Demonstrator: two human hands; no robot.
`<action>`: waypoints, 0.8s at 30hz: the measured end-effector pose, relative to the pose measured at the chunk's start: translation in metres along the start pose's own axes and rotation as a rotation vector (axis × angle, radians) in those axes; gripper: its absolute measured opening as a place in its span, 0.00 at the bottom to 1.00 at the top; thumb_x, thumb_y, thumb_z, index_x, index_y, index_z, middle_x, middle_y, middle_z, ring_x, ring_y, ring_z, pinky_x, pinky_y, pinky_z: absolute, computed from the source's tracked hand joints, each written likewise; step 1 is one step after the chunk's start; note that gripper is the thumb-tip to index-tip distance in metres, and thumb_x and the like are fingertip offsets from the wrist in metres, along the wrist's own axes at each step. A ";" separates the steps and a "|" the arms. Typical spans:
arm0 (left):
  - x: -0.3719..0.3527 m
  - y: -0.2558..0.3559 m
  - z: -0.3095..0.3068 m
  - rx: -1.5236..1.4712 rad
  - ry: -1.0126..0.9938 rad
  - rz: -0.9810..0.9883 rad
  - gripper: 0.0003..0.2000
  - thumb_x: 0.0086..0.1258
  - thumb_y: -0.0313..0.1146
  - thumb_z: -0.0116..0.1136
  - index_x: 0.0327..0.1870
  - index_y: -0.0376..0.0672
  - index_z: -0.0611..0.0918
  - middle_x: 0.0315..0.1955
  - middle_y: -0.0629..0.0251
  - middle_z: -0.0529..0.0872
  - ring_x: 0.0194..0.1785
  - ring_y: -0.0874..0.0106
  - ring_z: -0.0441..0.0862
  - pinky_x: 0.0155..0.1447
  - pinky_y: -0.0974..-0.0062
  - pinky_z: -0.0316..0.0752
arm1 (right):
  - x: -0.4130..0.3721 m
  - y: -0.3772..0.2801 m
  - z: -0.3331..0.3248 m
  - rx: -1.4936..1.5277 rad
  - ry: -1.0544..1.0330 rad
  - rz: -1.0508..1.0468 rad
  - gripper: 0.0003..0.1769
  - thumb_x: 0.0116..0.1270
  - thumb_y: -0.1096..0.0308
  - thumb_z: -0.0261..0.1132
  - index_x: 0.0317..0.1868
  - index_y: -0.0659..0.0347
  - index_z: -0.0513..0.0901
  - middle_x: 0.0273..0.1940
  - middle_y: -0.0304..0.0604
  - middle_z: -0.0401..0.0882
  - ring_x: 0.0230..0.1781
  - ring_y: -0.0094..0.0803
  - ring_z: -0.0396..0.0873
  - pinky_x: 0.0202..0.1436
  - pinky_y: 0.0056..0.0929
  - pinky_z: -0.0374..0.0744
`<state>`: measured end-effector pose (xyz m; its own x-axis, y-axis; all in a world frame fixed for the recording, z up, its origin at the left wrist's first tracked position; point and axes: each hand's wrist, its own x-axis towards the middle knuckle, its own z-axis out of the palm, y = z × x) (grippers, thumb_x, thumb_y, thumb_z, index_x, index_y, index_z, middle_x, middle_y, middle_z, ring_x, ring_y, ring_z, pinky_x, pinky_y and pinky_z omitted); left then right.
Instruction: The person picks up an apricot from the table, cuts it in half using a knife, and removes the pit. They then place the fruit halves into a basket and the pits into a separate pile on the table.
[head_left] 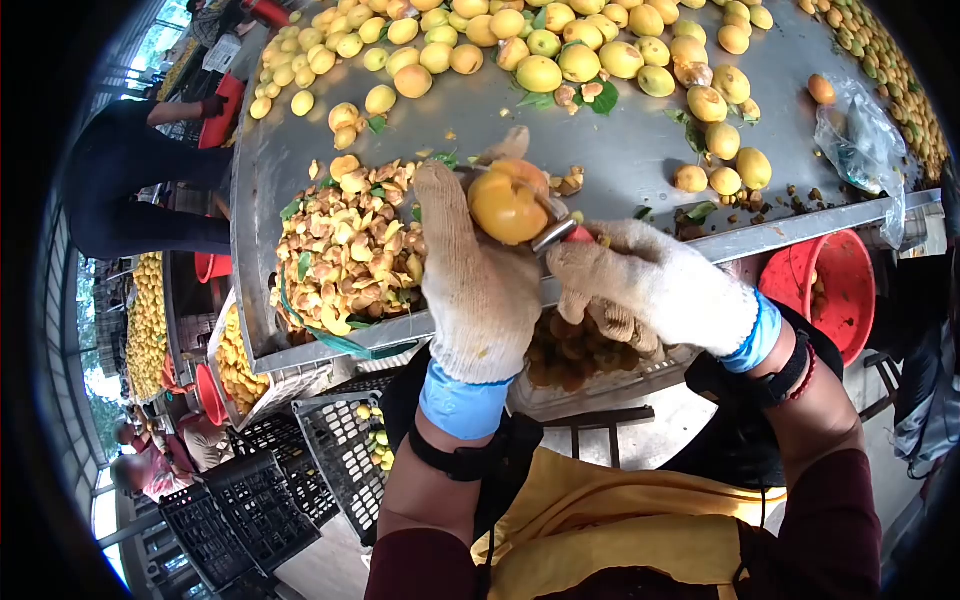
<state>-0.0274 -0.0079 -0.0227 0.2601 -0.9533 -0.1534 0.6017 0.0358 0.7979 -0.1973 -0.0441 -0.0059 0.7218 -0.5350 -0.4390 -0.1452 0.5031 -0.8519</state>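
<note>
My left hand (478,270), in a knitted work glove with a blue cuff, is closed around a yellow-orange persimmon (507,205) above the table's front edge. Part of the fruit's surface looks cut. My right hand (650,275), gloved the same way, grips a small red-handled peeler (556,235). Its metal head touches or nearly touches the fruit's right side; the exact contact is hidden. Left of my left hand lies a heap of peelings and trimmings (350,250) mixed with green leaves.
Many persimmons (540,73) cover the back of the metal table (330,125). A clear plastic bag (860,135) lies at right, above a red bucket (830,290). Under the table edge sits a crate of fruit (580,360). Black crates (240,500) and a person (145,180) are at left.
</note>
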 end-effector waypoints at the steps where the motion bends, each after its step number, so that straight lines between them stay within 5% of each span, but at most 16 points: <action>1: 0.002 -0.003 -0.002 0.004 0.006 0.004 0.39 0.82 0.67 0.42 0.68 0.31 0.74 0.61 0.53 0.81 0.66 0.59 0.80 0.72 0.57 0.78 | -0.001 -0.003 0.003 -0.046 -0.033 0.134 0.24 0.79 0.46 0.65 0.36 0.60 0.83 0.22 0.31 0.75 0.19 0.18 0.72 0.20 0.22 0.71; 4: 0.002 -0.011 -0.001 -0.287 -0.041 -0.085 0.45 0.79 0.70 0.46 0.77 0.31 0.67 0.65 0.44 0.77 0.76 0.44 0.70 0.80 0.41 0.66 | 0.003 0.017 0.013 -0.055 0.016 0.011 0.25 0.79 0.45 0.64 0.35 0.60 0.83 0.21 0.31 0.75 0.20 0.18 0.73 0.21 0.22 0.72; 6: -0.004 -0.007 0.006 -0.281 -0.028 -0.080 0.45 0.80 0.70 0.46 0.77 0.31 0.67 0.66 0.43 0.76 0.75 0.45 0.71 0.80 0.41 0.67 | 0.001 0.018 0.016 -0.473 0.293 -0.249 0.25 0.79 0.44 0.64 0.36 0.61 0.83 0.21 0.31 0.74 0.19 0.18 0.73 0.21 0.21 0.70; 8: -0.008 -0.008 0.008 -0.275 -0.011 -0.083 0.45 0.80 0.70 0.45 0.77 0.31 0.66 0.66 0.42 0.76 0.73 0.45 0.73 0.79 0.41 0.68 | -0.003 0.010 0.017 -0.349 0.259 -0.140 0.25 0.79 0.45 0.64 0.38 0.61 0.83 0.22 0.32 0.74 0.20 0.19 0.74 0.22 0.22 0.71; 10: -0.008 -0.008 0.008 -0.168 0.026 -0.028 0.42 0.79 0.71 0.44 0.74 0.37 0.70 0.63 0.51 0.79 0.67 0.54 0.80 0.75 0.51 0.75 | -0.004 0.003 0.014 -0.226 0.221 -0.038 0.24 0.78 0.45 0.65 0.40 0.62 0.84 0.22 0.32 0.75 0.20 0.19 0.75 0.23 0.23 0.71; 12: -0.014 0.001 0.014 -0.059 -0.032 -0.010 0.43 0.81 0.70 0.42 0.76 0.34 0.68 0.65 0.46 0.77 0.69 0.51 0.78 0.77 0.47 0.72 | -0.003 0.001 0.004 -0.096 -0.017 0.108 0.24 0.78 0.46 0.65 0.44 0.62 0.84 0.23 0.33 0.76 0.22 0.20 0.76 0.26 0.24 0.74; 17: -0.013 0.004 0.011 0.351 -0.125 0.173 0.43 0.84 0.67 0.37 0.77 0.30 0.65 0.66 0.40 0.76 0.68 0.49 0.77 0.77 0.43 0.71 | -0.002 0.005 0.020 -0.104 -0.004 0.014 0.22 0.79 0.49 0.65 0.46 0.64 0.84 0.24 0.32 0.76 0.23 0.19 0.74 0.28 0.23 0.74; 19: -0.009 0.008 0.011 -0.190 -0.084 -0.030 0.42 0.84 0.66 0.37 0.77 0.29 0.66 0.65 0.39 0.76 0.68 0.48 0.78 0.76 0.44 0.73 | -0.003 0.004 0.020 -0.067 0.022 0.000 0.21 0.80 0.51 0.65 0.47 0.63 0.85 0.25 0.33 0.78 0.25 0.18 0.76 0.29 0.23 0.76; 20: -0.009 0.007 0.009 -0.192 -0.084 -0.025 0.42 0.84 0.66 0.37 0.77 0.29 0.66 0.65 0.39 0.76 0.68 0.48 0.78 0.76 0.44 0.73 | -0.004 0.003 0.018 -0.147 0.063 -0.027 0.21 0.78 0.51 0.67 0.46 0.64 0.86 0.26 0.42 0.83 0.25 0.29 0.84 0.31 0.31 0.80; 21: -0.008 0.006 0.006 -0.199 -0.120 -0.024 0.42 0.84 0.66 0.38 0.77 0.29 0.66 0.65 0.39 0.76 0.69 0.47 0.77 0.77 0.43 0.72 | -0.003 0.005 0.018 -0.149 0.061 -0.028 0.21 0.78 0.51 0.67 0.46 0.64 0.86 0.26 0.42 0.83 0.25 0.29 0.84 0.31 0.31 0.80; 24: -0.007 0.003 0.007 -0.208 -0.108 -0.028 0.43 0.84 0.66 0.39 0.77 0.28 0.66 0.65 0.38 0.76 0.69 0.46 0.76 0.77 0.42 0.70 | 0.005 0.020 0.017 -0.673 0.386 -0.514 0.24 0.74 0.48 0.70 0.44 0.66 0.85 0.30 0.60 0.82 0.34 0.60 0.85 0.35 0.48 0.83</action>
<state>-0.0330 -0.0032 -0.0150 0.1655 -0.9810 -0.1010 0.7531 0.0596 0.6552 -0.1853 -0.0250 -0.0197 0.5490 -0.8323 0.0764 -0.3193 -0.2934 -0.9011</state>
